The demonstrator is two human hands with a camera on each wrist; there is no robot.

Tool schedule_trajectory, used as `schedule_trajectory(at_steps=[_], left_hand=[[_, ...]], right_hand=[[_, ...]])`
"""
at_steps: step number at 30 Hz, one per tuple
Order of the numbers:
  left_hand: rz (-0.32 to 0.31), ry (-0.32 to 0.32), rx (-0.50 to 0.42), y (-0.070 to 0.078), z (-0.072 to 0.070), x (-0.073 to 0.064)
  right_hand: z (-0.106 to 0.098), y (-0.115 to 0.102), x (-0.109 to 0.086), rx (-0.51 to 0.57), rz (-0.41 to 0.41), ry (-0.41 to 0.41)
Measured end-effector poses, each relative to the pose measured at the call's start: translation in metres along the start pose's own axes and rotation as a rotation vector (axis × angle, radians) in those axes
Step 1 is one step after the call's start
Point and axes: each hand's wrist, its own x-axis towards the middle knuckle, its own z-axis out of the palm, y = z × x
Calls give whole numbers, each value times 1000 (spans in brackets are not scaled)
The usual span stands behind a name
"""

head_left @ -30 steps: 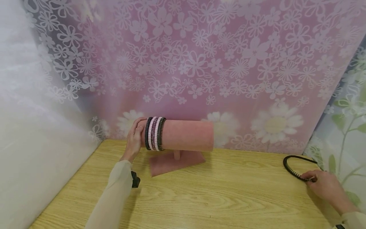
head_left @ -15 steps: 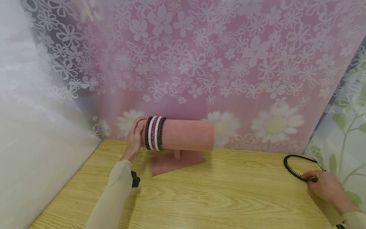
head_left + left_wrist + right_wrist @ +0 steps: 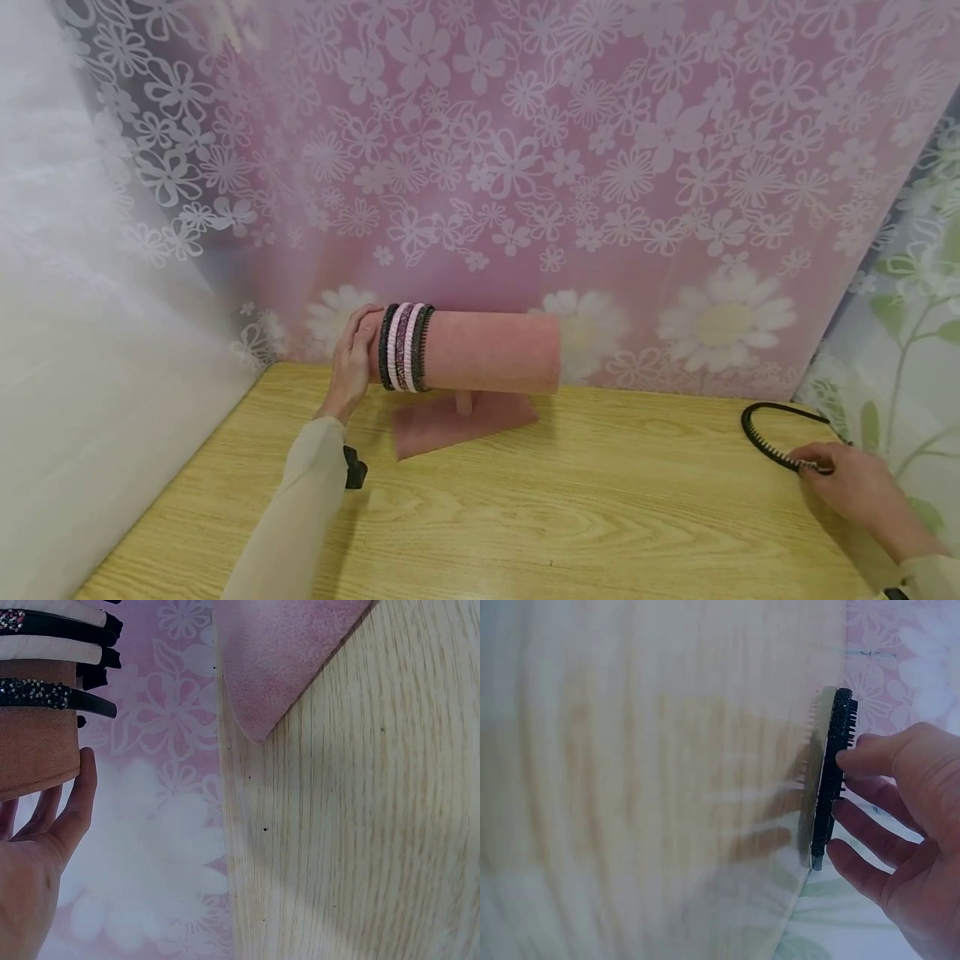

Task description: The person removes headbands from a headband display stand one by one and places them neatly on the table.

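A pink plush headband display stand stands on the table, its padded roll lying level on a short post and flat base. My left hand grips the roll's left end, fingers over the top; in the left wrist view the left hand shows its fingertips against the end's edge. Several headbands, dark, white and purple-pink glittery, sit side by side around that end. At the far right, my right hand pinches a black toothed headband lying on the table. In the right wrist view, thumb and fingers touch the black headband.
The wooden table reaches back to a pink floral curtain. A white sheet hangs along the left side, and a leaf-patterned curtain borders the right, close to my right hand.
Very little differs. My right hand shifts slightly at the near end of the black headband; the left hand and the stand stay in place.
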Motion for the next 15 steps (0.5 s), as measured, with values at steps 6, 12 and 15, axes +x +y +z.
schedule_trajectory(at_steps=[6,12,15], left_hand=[[-3,-2,5,-1,0,1],[-5,5,6,0,0,1],[-4,11,9,0,0,0]], right_hand=[[-1,-5,-3,29,-5,32],[-2,-17,-2,55,17,31],[-3,-24,-2,66,16,33]])
